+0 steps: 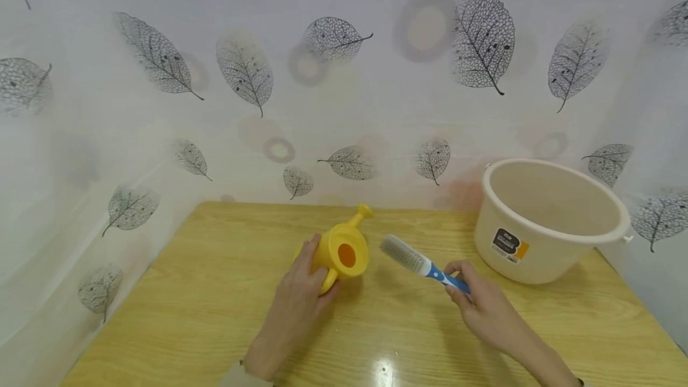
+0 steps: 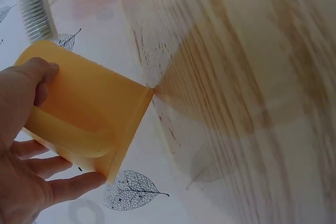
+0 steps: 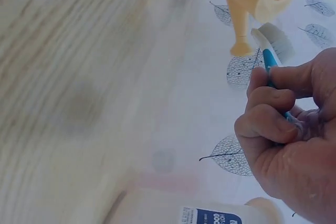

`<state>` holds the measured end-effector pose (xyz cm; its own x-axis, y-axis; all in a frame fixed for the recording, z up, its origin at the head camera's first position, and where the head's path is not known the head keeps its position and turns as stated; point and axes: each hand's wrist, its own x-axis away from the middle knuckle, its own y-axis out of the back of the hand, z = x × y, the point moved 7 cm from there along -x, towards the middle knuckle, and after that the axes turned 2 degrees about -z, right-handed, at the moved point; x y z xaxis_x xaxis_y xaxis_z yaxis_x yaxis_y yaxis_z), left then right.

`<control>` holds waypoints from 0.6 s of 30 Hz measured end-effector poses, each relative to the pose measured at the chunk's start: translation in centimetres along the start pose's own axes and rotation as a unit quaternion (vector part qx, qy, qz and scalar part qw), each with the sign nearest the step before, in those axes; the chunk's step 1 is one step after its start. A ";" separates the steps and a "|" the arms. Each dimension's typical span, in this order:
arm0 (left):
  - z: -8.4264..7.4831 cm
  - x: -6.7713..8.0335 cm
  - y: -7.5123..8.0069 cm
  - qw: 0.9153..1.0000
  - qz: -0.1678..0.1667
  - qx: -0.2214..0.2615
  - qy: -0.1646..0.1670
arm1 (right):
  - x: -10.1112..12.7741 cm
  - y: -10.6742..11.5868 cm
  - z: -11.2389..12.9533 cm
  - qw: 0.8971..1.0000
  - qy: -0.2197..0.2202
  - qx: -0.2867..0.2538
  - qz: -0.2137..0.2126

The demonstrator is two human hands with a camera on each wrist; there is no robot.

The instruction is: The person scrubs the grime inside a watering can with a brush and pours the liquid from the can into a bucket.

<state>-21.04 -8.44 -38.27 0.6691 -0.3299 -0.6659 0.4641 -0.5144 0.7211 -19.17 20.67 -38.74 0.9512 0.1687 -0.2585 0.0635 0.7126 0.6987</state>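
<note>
- The left hand (image 1: 301,297) gripped a yellow toy watering can (image 1: 344,251), with the thumb over the top of its body and the other fingers curled underneath, near the handle.
- The left wrist view showed the same grip from close up: the thumb (image 2: 39,74) pressed on the can's upper edge and the fingers (image 2: 63,187) were spread below its flat base.
- The watering can sat at the middle of the wooden table (image 1: 177,309), tipped so that its round filling hole faced near and its spout pointed to the far side, towards the wall.
- The right hand (image 1: 478,306) was clenched round the blue-and-white handle of a brush (image 1: 416,263) (fingers folded tight over it, as the right wrist view showed).
- The brush's bristle head pointed left and a little far, just beside the watering can's right side; whether it touched the can could not be told.
- A cream plastic bucket (image 1: 553,220) with a dark label stood on the far right of the table, well apart from the watering can and near the right hand.
- A leaf-patterned wall covering (image 1: 344,76) rose behind the table and on both sides.
</note>
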 end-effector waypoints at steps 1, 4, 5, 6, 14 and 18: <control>0.0 0.0 -0.1 1.000 0.001 0.002 0.000 | 0.0 0.1 0.2 1.000 0.004 -0.002 0.001; -0.1 -0.1 -0.3 1.000 0.003 0.006 -0.002 | 0.0 0.3 0.9 1.000 0.017 0.002 0.001; -0.2 -0.2 -0.4 1.000 0.004 0.006 -0.003 | 0.0 0.4 1.0 1.000 0.021 0.004 0.003; -0.2 -0.2 -0.5 1.000 0.005 0.004 -0.006 | 0.0 0.4 1.2 1.000 0.026 0.006 0.003; -0.8 -0.4 -0.9 1.000 0.012 0.010 -0.012 | -0.1 0.9 2.7 0.998 0.052 0.019 0.005; -0.9 -0.4 -0.9 1.000 0.015 0.010 -0.006 | -0.2 1.0 3.1 0.998 0.050 0.024 0.009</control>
<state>-21.20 -7.12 -38.52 0.6753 -0.3548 -0.6466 0.4323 -0.5199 0.7367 -18.35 19.22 -35.91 0.9172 0.2505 -0.3098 0.0632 0.6762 0.7340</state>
